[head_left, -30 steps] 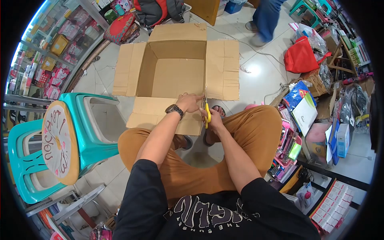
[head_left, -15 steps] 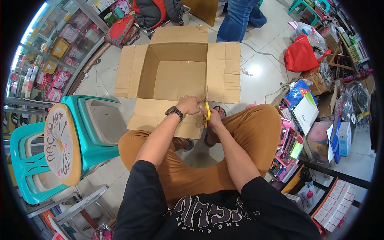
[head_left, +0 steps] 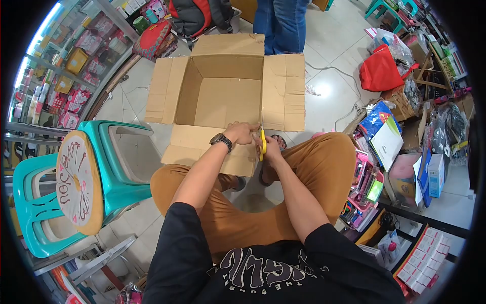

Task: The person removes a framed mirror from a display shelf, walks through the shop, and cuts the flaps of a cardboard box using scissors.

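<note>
Upside-down print is running across the front of the black shirt (head_left: 283,268) at the near side: "THE" is showing at the right, followed leftward by smaller letters seemingly spelling "SUNSET", while the large stylised lettering is staying unclear. On the round seat (head_left: 80,182) at left, looping handwriting is apparently reading "love you", its other words being illegible.

Pretty sure I'm standing in a small shop here: there's a glass display case (head_left: 76,66) full of little packaged goods, plus a rack of small white-and-red boxes (head_left: 423,261) and bagged stock (head_left: 445,124) piled along the tiled floor (head_left: 329,48).
</note>
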The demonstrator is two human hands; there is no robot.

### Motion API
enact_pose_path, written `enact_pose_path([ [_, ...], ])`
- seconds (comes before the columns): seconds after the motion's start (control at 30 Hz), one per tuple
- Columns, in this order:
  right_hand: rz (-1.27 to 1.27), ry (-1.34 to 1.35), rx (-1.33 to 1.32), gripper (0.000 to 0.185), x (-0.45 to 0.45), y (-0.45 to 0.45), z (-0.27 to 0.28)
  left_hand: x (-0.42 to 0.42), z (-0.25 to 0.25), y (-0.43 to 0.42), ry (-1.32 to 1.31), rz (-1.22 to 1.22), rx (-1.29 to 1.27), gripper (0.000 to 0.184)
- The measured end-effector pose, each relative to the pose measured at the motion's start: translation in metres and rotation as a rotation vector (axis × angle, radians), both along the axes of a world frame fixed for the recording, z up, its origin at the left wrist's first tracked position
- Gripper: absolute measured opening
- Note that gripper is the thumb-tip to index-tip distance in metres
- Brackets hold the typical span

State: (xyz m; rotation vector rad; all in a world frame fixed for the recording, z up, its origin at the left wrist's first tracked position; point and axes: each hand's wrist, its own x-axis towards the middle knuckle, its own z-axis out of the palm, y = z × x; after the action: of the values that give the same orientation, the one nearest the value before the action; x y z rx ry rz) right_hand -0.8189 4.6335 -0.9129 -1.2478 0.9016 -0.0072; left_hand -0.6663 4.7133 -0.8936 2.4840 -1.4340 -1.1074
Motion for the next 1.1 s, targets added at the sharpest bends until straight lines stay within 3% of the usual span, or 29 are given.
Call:
enact_pose_path([
  [0.17,-0.061,0.068,0.135,0.044,0.008,-0.012,0.007,-0.006,0.015,-0.004,0.027,-0.010,0.018,0.069],
  [0.63,0.076,0.045,-0.151,0.048,0.002,-0.011,-0.001,-0.012,0.021,-0.005,0.004,0.027,-0.002,0.066],
  [0.83,-0.009,0.073,-0.119,0.053,-0.001,-0.009,0.000,-0.018,0.014,-0.003,-0.012,0.018,-0.059,0.061],
  [0.97,-0.063,0.175,-0.030,0.058,-0.002,-0.027,0.001,-0.028,0.021,-0.016,-0.037,-0.114,0.068,0.059],
  [1.1,-0.080,0.150,-0.081,0.057,0.004,-0.025,-0.004,-0.021,0.013,-0.015,-0.012,-0.074,-0.017,0.066],
])
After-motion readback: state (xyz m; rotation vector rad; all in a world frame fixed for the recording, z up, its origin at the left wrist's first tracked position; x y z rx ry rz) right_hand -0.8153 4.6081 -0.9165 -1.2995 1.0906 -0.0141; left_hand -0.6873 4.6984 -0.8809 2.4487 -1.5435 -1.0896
